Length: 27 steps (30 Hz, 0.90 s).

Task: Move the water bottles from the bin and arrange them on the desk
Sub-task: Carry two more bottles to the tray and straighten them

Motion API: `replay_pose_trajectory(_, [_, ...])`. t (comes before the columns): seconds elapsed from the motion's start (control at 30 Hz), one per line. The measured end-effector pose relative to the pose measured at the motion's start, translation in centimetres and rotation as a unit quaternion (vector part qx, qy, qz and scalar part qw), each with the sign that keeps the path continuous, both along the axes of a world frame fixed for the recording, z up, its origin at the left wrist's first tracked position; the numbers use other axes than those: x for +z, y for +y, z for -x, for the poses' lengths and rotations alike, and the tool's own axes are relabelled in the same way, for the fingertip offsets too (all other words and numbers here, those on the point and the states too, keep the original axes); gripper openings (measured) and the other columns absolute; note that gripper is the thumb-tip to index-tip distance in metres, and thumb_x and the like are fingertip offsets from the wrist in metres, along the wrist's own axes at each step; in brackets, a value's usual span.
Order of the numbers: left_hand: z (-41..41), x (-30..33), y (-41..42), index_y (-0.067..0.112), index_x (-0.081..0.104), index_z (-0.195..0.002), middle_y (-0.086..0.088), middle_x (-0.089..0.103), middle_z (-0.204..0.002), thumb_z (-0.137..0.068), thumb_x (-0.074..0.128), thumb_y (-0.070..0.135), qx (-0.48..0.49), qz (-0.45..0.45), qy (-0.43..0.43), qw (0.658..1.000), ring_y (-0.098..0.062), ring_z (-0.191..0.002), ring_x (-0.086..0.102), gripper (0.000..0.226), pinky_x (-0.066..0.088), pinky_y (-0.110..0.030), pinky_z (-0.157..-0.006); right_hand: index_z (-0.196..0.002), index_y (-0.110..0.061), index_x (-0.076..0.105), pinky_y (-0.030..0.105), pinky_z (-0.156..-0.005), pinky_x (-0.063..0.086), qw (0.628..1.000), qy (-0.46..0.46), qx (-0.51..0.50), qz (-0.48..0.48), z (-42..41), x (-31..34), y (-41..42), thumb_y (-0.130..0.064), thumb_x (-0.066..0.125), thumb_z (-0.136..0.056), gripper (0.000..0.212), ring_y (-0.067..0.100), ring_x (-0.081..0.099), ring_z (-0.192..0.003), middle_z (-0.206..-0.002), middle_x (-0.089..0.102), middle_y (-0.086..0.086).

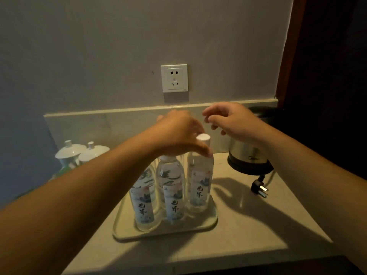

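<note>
I had three bottles standing upright on the tray [208, 223], close together near its middle: one at the left front [144, 205], one in the centre [172, 195], and one on the right [198, 185], whose white cap [203, 138] stood clear. There might have been a fourth behind them, but my forearm hid that spot and I could not tell.

My left hand [178, 133] hung over the tops, thumb touching the right bottle's shoulder just below the cap. The other fingers curled behind, out of sight, so I could not tell whether the hold was closed. My right hand [232, 122] hovered further back and higher, loosely curled, fingers apart, holding nothing and touching nothing.

I judged this the placing stage: bottles on the desk [248, 225], the last being set or straightened. No bin showed in view.

The next move called for care. The bottles were tall and crowded, so letting go had to be straight up, without brushing a neighbour. The kettle [248, 157] and its loose plug [259, 188] sat just right of the tray, two lidded cups [79, 153] to the left, so there was little room for spreading the row.
</note>
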<state>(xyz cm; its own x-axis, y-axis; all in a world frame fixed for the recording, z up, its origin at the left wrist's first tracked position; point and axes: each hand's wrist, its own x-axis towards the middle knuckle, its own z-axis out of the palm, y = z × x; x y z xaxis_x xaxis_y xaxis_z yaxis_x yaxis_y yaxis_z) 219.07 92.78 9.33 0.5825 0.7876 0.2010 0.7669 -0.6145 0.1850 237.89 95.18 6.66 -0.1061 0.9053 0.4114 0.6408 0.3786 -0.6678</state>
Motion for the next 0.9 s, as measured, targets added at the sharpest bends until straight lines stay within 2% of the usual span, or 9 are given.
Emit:
replay_pose_trajectory(0.07, [0.1, -0.4, 0.0, 0.028, 0.062, -0.129, 0.006, 0.060, -0.127, -0.076, 0.073, 0.057, 0.016, -0.013, 0.021, 1.000, -0.016, -0.118, 0.048, 0.062, 0.042, -0.041, -0.101, -0.138, -0.028, 0.054, 0.021, -0.081, 0.049, 0.999, -0.019, 0.022, 0.022, -0.1, -0.5, 0.4, -0.021, 0.056, -0.100, 0.038, 0.008, 0.058, -0.111, -0.127, 0.060, -0.010])
replay_pose_trajectory(0.17, [0.3, -0.5, 0.0, 0.026, 0.066, -0.120, 0.007, 0.066, -0.113, -0.076, 0.071, 0.060, 0.016, -0.005, 0.046, 0.999, -0.013, -0.105, 0.056, 0.056, 0.045, -0.046, -0.100, -0.147, -0.031, 0.044, 0.024, -0.086, 0.049, 0.992, -0.029, 0.084, 0.091, 0.4, -0.9, 0.9, -0.022, 0.058, -0.100, 0.050, 0.011, 0.055, -0.122, -0.143, 0.053, -0.007])
replay_pose_trajectory(0.3, [0.6, -0.2, 0.2, 0.021, 0.070, -0.104, 0.000, 0.070, -0.094, -0.078, 0.070, 0.059, 0.025, 0.002, 0.096, 0.995, -0.017, -0.084, 0.063, 0.047, 0.053, -0.037, -0.083, -0.133, -0.033, 0.057, 0.028, -0.088, 0.055, 0.980, -0.007, 0.147, 0.137, 0.8, -1.4, 1.5, -0.025, 0.057, -0.100, 0.034, 0.009, 0.063, -0.112, -0.125, 0.064, -0.009])
replay_pose_trajectory(0.43, [0.6, 0.0, 0.3, 0.021, 0.071, -0.105, -0.001, 0.072, -0.096, -0.078, 0.072, 0.056, 0.029, 0.025, 0.084, 0.996, -0.016, -0.085, 0.065, 0.044, 0.051, -0.027, -0.073, -0.121, -0.029, 0.063, 0.038, -0.087, 0.061, 0.981, -0.023, 0.138, 0.132, 1.6, -2.1, 1.6, -0.031, 0.062, -0.097, 0.025, 0.013, 0.068, -0.101, -0.112, 0.070, -0.005])
replay_pose_trajectory(0.53, [1.6, 1.6, -0.1, 0.029, 0.063, -0.120, 0.012, 0.068, -0.110, -0.078, 0.071, 0.056, 0.018, 0.054, -0.016, 0.998, -0.002, -0.089, 0.062, 0.051, 0.049, -0.018, -0.075, -0.116, -0.022, 0.065, 0.039, -0.083, 0.062, 0.985, -0.024, 0.125, 0.116, 2.3, -2.1, 1.2, -0.028, 0.064, -0.095, 0.021, 0.021, 0.067, -0.098, -0.108, 0.069, 0.003])
replay_pose_trajectory(0.6, [3.2, 2.8, -0.3, 0.028, 0.061, -0.121, 0.016, 0.062, -0.105, -0.084, 0.062, 0.056, 0.028, 0.039, -0.094, 0.994, 0.004, -0.085, 0.056, 0.046, 0.042, -0.013, -0.071, -0.119, -0.021, 0.064, 0.040, -0.081, 0.062, 0.987, -0.035, 0.107, 0.112, 2.5, -2.1, 1.0, -0.025, 0.064, -0.095, 0.024, 0.022, 0.066, -0.098, -0.109, 0.067, 0.002])
replay_pose_trajectory(0.7, [6.9, 2.7, 0.2, 0.023, 0.059, -0.126, 0.012, 0.057, -0.101, -0.091, 0.049, 0.057, 0.081, 0.010, -0.137, 0.987, -0.004, -0.088, 0.053, 0.049, 0.040, -0.015, -0.069, -0.126, -0.023, 0.060, 0.036, -0.079, 0.063, 0.988, -0.047, 0.093, 0.114, 2.4, -2.2, 0.6, -0.027, 0.063, -0.096, 0.030, 0.019, 0.065, -0.100, -0.112, 0.065, -0.005])
replay_pose_trajectory(0.83, [12.7, -1.2, 0.2, 0.034, 0.059, -0.126, 0.010, 0.066, -0.119, -0.046, 0.051, 0.099, 0.112, 0.126, -0.229, 0.959, -0.012, -0.108, 0.063, 0.104, 0.055, -0.036, -0.091, -0.130, -0.028, 0.058, 0.027, -0.078, 0.061, 0.987, -0.009, 0.095, 0.128, 2.0, -2.1, 0.3, -0.041, 0.057, -0.098, 0.035, 0.009, 0.062, -0.102, -0.112, 0.062, -0.015])
replay_pose_trajectory(0.9, [14.6, -3.4, -0.4, 0.039, 0.060, -0.123, 0.015, 0.068, -0.119, -0.038, 0.063, 0.095, 0.092, 0.175, -0.302, 0.933, -0.010, -0.110, 0.066, 0.101, 0.057, -0.036, -0.090, -0.129, -0.031, 0.057, 0.024, -0.078, 0.058, 0.988, -0.010, 0.096, 0.122, 2.1, -2.2, 0.2, -0.040, 0.058, -0.097, 0.033, 0.005, 0.061, -0.101, -0.112, 0.060, -0.018])
